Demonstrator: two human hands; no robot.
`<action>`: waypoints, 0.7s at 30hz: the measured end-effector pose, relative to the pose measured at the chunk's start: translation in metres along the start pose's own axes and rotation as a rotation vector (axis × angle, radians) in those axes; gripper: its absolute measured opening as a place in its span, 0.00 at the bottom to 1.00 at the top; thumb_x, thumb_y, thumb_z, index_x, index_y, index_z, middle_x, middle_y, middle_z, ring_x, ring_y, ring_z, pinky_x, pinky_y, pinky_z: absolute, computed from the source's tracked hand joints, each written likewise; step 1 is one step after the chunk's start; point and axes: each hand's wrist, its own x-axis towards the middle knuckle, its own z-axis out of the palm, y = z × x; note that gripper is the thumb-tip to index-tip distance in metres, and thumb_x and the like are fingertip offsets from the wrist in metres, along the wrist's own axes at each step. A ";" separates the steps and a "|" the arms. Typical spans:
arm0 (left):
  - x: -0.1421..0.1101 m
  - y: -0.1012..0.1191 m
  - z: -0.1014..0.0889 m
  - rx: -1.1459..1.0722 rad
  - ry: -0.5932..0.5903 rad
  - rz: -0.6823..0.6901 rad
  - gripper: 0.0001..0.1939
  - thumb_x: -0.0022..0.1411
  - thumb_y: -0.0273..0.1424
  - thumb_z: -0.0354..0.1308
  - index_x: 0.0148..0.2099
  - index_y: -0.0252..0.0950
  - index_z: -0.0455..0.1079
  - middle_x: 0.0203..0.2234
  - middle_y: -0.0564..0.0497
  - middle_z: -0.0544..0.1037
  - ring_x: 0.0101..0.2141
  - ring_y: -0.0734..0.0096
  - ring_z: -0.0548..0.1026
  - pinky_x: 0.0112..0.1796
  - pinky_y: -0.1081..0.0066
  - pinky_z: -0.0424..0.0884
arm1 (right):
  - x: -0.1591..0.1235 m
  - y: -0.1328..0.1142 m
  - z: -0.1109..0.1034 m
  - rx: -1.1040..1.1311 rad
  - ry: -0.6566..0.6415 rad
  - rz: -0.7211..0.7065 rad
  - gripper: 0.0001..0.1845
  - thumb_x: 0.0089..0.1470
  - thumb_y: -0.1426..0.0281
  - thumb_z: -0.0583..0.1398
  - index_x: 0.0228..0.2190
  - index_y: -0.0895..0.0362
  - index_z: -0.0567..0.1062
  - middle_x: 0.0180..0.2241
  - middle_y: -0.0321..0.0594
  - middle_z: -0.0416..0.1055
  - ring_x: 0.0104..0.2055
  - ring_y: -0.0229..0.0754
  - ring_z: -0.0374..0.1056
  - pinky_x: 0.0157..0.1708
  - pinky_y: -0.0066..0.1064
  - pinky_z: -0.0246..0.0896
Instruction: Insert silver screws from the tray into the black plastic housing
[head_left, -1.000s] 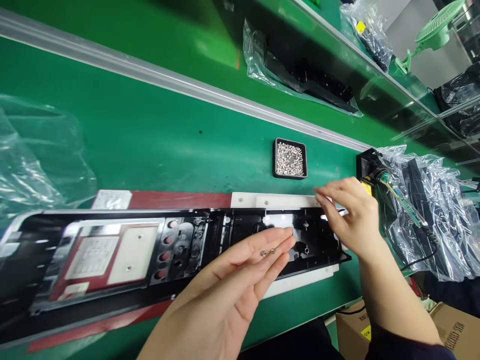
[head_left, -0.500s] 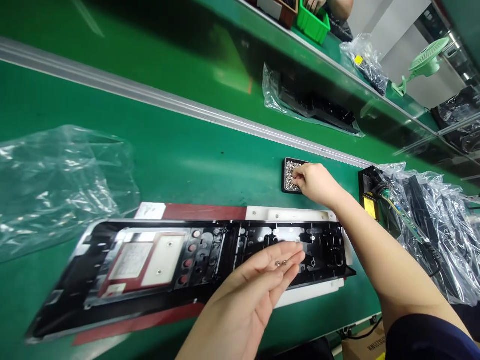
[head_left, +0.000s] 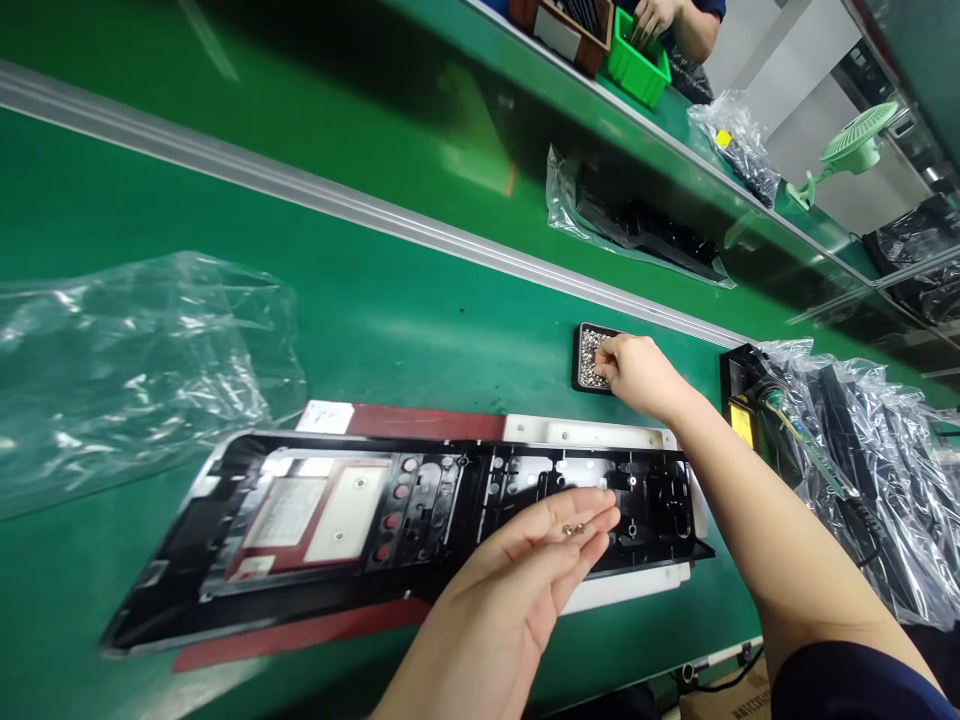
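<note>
My left hand [head_left: 536,555] is palm up above the black plastic housing [head_left: 217,610], its fingers held together and slightly cupped. A couple of tiny silver screws [head_left: 574,529] rest on those fingers. My right hand [head_left: 634,370] reaches into a small black tray [head_left: 577,360] full of similar screws [head_left: 590,350]. Thumb and fingertips are pinched there, and what lies between them is hidden. The housing lies with its ribbed inside facing up, its wide window frame to the left, on a red and white fixture [head_left: 420,420]. My left hand covers part of its right half.
A clear plastic bag [head_left: 150,370] lies on the left. Bagged black parts [head_left: 862,450] are lined up at right beside a black holder [head_left: 739,385]. Beyond the metal rail [head_left: 375,225] lies another bagged part [head_left: 637,220]. A co-worker's hand [head_left: 654,18] is in a green bin [head_left: 637,70].
The whole view has shifted a little, so the housing and tray appear farther right. My right hand's fingertips stay in the tray, and the screws still rest on my left hand.
</note>
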 end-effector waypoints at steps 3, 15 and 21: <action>-0.003 -0.004 -0.004 0.013 -0.012 -0.009 0.19 0.57 0.34 0.58 0.50 0.33 0.70 0.48 0.42 0.71 0.57 0.58 0.63 0.64 0.59 0.55 | -0.002 -0.002 0.000 -0.009 -0.010 0.016 0.08 0.60 0.86 0.58 0.37 0.64 0.73 0.32 0.34 0.59 0.31 0.28 0.53 0.31 0.18 0.42; -0.007 -0.008 -0.008 0.081 -0.056 0.009 0.12 0.62 0.28 0.52 0.46 0.32 0.72 0.47 0.45 0.71 0.54 0.64 0.67 0.62 0.66 0.59 | -0.007 0.001 -0.001 -0.274 -0.022 -0.071 0.07 0.62 0.85 0.58 0.38 0.63 0.74 0.38 0.38 0.58 0.41 0.38 0.57 0.39 0.25 0.51; -0.005 -0.007 -0.007 0.098 -0.055 -0.003 0.12 0.62 0.27 0.51 0.45 0.33 0.72 0.47 0.46 0.71 0.54 0.65 0.67 0.62 0.65 0.58 | -0.001 0.002 -0.001 -0.296 0.004 -0.083 0.08 0.59 0.84 0.59 0.39 0.63 0.74 0.37 0.38 0.58 0.38 0.37 0.56 0.36 0.24 0.47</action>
